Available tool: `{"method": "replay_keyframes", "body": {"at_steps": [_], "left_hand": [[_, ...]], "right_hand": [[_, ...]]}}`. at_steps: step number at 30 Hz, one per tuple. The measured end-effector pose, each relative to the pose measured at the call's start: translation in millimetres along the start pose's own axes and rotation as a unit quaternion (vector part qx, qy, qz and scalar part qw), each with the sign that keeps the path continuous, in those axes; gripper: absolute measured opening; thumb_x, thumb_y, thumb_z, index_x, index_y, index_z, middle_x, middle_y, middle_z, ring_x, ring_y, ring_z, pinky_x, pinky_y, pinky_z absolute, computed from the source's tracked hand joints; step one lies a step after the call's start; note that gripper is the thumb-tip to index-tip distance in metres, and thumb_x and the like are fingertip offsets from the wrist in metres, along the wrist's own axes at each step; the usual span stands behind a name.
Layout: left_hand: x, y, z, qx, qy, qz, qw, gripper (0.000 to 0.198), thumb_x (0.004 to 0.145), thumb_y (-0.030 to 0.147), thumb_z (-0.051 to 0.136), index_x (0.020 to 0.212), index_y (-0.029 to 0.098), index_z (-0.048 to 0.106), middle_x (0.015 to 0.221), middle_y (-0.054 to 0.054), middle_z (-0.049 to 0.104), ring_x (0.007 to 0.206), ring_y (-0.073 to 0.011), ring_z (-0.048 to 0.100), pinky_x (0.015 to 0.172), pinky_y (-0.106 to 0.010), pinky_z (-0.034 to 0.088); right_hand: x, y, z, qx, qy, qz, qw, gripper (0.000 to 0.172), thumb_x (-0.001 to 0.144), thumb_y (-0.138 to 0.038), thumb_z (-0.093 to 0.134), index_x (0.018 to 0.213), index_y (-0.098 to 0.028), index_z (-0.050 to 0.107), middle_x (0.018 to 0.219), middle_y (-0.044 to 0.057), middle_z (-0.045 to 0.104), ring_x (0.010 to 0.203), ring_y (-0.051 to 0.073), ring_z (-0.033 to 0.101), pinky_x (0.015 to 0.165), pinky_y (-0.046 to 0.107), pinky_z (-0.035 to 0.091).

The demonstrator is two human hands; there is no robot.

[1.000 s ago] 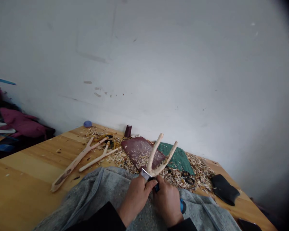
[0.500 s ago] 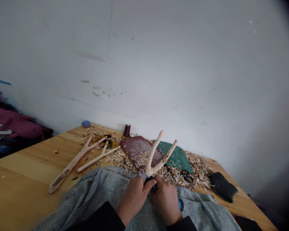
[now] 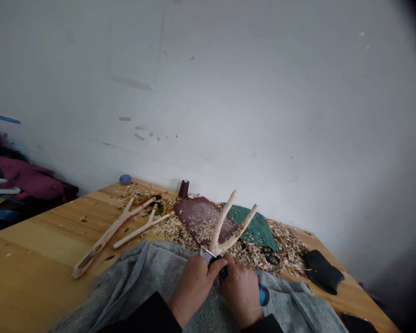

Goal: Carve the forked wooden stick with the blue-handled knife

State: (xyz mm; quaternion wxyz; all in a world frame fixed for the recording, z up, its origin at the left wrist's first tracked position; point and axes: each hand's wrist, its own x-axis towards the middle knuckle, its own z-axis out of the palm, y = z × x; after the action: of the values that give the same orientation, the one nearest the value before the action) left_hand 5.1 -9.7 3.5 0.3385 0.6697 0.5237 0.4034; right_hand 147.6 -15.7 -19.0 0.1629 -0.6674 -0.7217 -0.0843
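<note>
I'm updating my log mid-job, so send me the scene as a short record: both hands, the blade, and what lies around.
Left hand: left hand around the base of a pale forked stick, thumb against the knife
Right hand: right hand gripping the knife
Blade: beside the stick below its fork; contact unclear
Beneath hands: gray cloth
Table, left: two more forked sticks
Table, behind: maroon sheet, green sheet, thread spool
Table, right: wood shavings, black pad
</note>
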Motion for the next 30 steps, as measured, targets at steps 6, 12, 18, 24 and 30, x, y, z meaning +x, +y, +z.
{"method": "replay_keyframes", "body": {"at_steps": [6,12,18,24,30], "left_hand": [[-4.8,5.4,-3.1,-0.022,-0.029,0.014,0.999,0.023,0.089,0.032,0.051,0.099,0.021,0.067,0.097,-0.008,0.074,0.094,-0.0232,0.068,0.083,-0.029,0.049],[-5.2,5.0,-1.5,0.017,-0.033,0.025,0.999,0.035,0.089,0.029,0.046,0.118,0.018,0.063,0.118,-0.013,0.070,0.112,-0.0274,0.064,0.097,-0.035,0.046],[-5.5,8.9,-0.8,0.071,-0.044,0.009,0.996,0.029,0.092,0.029,0.045,0.102,0.018,0.070,0.106,-0.014,0.074,0.104,-0.0297,0.067,0.089,-0.037,0.047],[-5.1,8.4,1.1,0.076,-0.048,-0.002,0.996,0.027,0.093,0.026,0.047,0.106,0.018,0.068,0.104,-0.012,0.075,0.101,-0.0269,0.068,0.085,-0.034,0.046],[-4.0,1.2,1.7,0.048,-0.028,0.007,0.998,0.026,0.093,0.032,0.048,0.109,0.016,0.061,0.100,-0.013,0.073,0.098,-0.0280,0.068,0.081,-0.034,0.047]], "right_hand": [[3.2,1.7,-7.7,0.026,-0.029,0.031,0.999,0.014,0.089,-0.016,0.059,0.098,-0.022,0.068,0.087,0.005,0.076,0.078,0.019,0.072,0.060,0.025,0.033],[5.0,0.8,-11.0,0.017,-0.049,0.041,0.998,0.019,0.089,-0.014,0.057,0.102,-0.022,0.069,0.089,0.005,0.077,0.082,0.020,0.072,0.062,0.025,0.034],[4.8,3.3,-10.2,-0.007,-0.030,0.030,0.999,0.020,0.089,-0.013,0.058,0.103,-0.021,0.069,0.092,0.005,0.076,0.081,0.020,0.072,0.061,0.025,0.033],[5.6,4.7,-12.1,-0.021,-0.025,0.029,0.999,0.020,0.088,-0.011,0.060,0.103,-0.022,0.069,0.092,0.004,0.076,0.078,0.018,0.072,0.059,0.024,0.033],[6.4,4.3,-12.7,0.000,-0.020,0.039,0.999,0.017,0.090,-0.014,0.059,0.100,-0.022,0.069,0.088,0.003,0.076,0.078,0.018,0.072,0.060,0.024,0.034]]}}
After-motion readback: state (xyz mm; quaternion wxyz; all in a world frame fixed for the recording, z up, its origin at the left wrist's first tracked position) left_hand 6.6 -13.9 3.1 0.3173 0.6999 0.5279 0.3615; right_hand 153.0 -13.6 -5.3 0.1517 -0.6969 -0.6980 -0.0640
